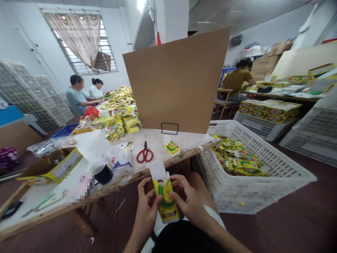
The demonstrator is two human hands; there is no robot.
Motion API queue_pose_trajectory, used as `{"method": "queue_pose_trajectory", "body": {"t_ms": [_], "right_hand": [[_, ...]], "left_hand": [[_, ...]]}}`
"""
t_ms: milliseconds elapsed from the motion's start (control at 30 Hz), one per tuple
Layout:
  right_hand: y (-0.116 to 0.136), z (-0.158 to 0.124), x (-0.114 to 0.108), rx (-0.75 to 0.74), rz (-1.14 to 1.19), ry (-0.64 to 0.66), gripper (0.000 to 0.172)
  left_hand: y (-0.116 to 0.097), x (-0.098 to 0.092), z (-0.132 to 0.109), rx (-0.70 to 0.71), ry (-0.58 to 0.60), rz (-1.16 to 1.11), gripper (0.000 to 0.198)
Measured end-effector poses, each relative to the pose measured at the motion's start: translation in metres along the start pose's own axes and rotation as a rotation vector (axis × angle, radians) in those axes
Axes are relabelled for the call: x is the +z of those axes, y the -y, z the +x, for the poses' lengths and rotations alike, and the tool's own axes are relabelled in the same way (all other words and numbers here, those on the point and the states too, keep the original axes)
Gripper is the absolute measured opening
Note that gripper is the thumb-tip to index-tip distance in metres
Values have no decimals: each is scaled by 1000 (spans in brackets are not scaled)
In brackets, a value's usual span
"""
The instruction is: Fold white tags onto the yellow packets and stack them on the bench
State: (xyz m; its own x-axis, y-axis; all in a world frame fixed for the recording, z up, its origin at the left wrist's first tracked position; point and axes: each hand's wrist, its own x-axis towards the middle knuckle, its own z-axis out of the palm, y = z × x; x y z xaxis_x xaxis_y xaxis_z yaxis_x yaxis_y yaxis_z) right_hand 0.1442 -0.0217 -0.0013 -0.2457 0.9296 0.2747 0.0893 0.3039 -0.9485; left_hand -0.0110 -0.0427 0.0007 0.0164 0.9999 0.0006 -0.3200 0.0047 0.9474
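Note:
Over my lap I hold a small yellow and green cardboard box (pixel 166 200), its white top flap standing up. My left hand (pixel 147 202) grips the box's left side, thumb on the front face. On the right side my right hand (pixel 187 196) is closed round it in the same way, with the thumb pressing the front. On the table edge just beyond lie red-handled scissors (pixel 144 155). A flat yellow-green box (pixel 171 147) rests to their right.
A white plastic crate (pixel 252 184) full of yellow packets stands at my right. An upright cardboard sheet (pixel 176 84) blocks the view ahead. Stacked yellow boxes (pixel 116 128), a dark mug (pixel 103 174) and a plastic bag (pixel 121 161) are on the table (pixel 92 142). Several people sit farther off.

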Motion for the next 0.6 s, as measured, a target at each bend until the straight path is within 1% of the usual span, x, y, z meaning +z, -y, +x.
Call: {"method": "queue_pose_trajectory", "body": {"t_ms": [100, 167, 300, 400, 533, 600], "right_hand": [[3, 0, -3, -12, 50, 75, 41], [7, 0, -6, -2, 52, 113, 43], [22, 3, -17, 41, -61, 198, 37], [30, 5, -23, 38, -128, 234, 34], [27, 7, -25, 13, -136, 254, 44], [25, 8, -25, 3, -115, 291, 39]], "left_hand": [[-3, 1, -2, -4, 62, -3, 62], [-3, 1, -4, -17, 95, -9, 58], [-1, -1, -6, -49, 177, -16, 39], [-3, -2, -6, -57, 221, -19, 32], [-11, -6, -6, -84, 253, 39, 29], [-12, -8, -6, -102, 274, 65, 28]]}}
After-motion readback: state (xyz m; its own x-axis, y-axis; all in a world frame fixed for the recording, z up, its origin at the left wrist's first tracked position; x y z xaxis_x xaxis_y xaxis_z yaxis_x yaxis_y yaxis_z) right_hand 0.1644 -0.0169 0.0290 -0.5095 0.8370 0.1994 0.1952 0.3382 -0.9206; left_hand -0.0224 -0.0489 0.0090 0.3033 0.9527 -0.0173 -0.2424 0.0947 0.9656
